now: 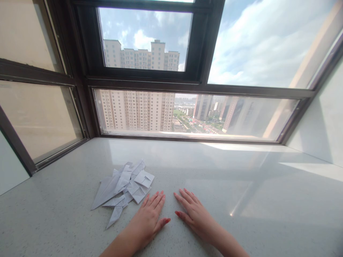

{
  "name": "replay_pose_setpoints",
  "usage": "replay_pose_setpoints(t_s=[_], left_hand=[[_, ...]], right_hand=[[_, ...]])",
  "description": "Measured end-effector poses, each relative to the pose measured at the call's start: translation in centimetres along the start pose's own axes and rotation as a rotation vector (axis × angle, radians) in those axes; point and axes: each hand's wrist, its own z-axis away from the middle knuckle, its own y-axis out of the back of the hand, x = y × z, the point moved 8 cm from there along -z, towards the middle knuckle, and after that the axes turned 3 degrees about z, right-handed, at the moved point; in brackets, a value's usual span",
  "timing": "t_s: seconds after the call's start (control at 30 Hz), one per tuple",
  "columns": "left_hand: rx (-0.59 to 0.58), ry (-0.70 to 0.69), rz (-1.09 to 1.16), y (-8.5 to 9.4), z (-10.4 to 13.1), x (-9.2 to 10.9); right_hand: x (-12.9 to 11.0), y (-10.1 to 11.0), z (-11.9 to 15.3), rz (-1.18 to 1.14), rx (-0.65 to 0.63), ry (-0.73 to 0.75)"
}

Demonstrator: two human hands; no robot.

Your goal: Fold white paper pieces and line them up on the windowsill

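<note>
Both of my hands lie palm down on a pale speckled sill. My left hand (150, 217) is flat with its fingers stretched out and holds nothing; its fingertips are just right of a pile of folded white papers (124, 182). To the right, apart from it, my right hand (194, 214) rests flat as well, fingers extended and nothing in it. The folded papers overlap one another. Among them are a squarish piece (144, 178) at the right side and a narrow pointed piece (115, 212) at the near edge.
The speckled sill (254, 189) stretches out to a dark window frame (160, 85) at the back. Window panes stand at the left too, and a white wall (316, 125) bounds the right side. Sunlight falls on the sill at the right. Tall buildings (144, 110) show outside.
</note>
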Motion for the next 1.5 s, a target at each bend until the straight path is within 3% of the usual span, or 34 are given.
replay_pose_setpoints(t_s=[1.5], left_hand=[[-0.019, 0.019, 0.036, 0.27, 0.02, 0.18]], right_hand=[[0.13, -0.07, -0.08, -0.024, 0.027, 0.012]])
